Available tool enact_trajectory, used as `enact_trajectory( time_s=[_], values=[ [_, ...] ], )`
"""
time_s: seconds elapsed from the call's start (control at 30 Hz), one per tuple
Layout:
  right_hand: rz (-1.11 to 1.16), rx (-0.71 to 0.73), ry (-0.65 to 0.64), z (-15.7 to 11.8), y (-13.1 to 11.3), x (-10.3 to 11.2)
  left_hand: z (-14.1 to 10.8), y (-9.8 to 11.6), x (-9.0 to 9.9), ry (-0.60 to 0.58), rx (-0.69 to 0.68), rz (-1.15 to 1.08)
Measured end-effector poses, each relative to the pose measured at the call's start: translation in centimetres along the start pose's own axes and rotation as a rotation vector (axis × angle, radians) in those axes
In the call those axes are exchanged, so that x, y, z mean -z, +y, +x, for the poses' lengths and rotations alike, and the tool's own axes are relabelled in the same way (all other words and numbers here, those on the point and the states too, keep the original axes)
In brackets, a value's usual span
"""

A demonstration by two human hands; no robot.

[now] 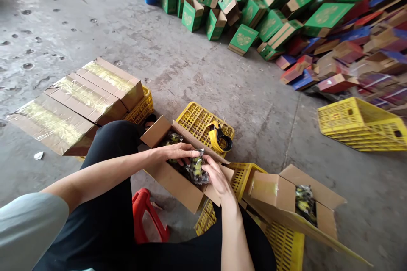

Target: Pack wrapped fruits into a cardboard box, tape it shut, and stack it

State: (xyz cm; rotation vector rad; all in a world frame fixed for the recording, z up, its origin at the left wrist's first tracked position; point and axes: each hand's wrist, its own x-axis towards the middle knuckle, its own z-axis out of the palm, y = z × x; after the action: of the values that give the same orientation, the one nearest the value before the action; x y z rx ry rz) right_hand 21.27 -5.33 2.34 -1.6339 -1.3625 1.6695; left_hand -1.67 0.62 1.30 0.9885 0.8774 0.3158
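Observation:
Over an open cardboard box [178, 182], a clear plastic packet of green and dark pieces [197, 170] is held between both hands. My left hand [179, 152] pinches its upper left edge, the thumb on top and the other fingers curled down toward the box. My right hand [216, 175] grips the packet's right side, its fingers bent around it. More such packets [174, 137] lie inside the box, partly hidden by my left hand and forearm. What the pieces are, I cannot make out for sure.
A tape dispenser [220, 137] rests on a yellow crate [203, 118] behind the box. Another open box [326, 220] with packets stands right. Taped boxes [85, 97] sit left, a red stool [148, 216] below. Green cartons [243, 39] and a yellow crate [359, 123] lie beyond.

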Motion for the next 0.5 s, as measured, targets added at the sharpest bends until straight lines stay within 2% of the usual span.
enact_trajectory(
  time_s=[0.17,0.33,0.5],
  values=[
    [0.05,-0.028,0.019,0.2,0.3,0.0,0.7,-1.1,0.5,0.075,-0.023,0.094],
    [0.087,0.042,-0.095,0.5,-0.2,-0.3,1.0,-1.6,0.7,0.088,-0.051,0.126],
    [0.052,0.075,-0.136,0.6,-0.6,-0.3,1.0,-1.8,0.8,0.103,-0.069,0.195]
  ],
)
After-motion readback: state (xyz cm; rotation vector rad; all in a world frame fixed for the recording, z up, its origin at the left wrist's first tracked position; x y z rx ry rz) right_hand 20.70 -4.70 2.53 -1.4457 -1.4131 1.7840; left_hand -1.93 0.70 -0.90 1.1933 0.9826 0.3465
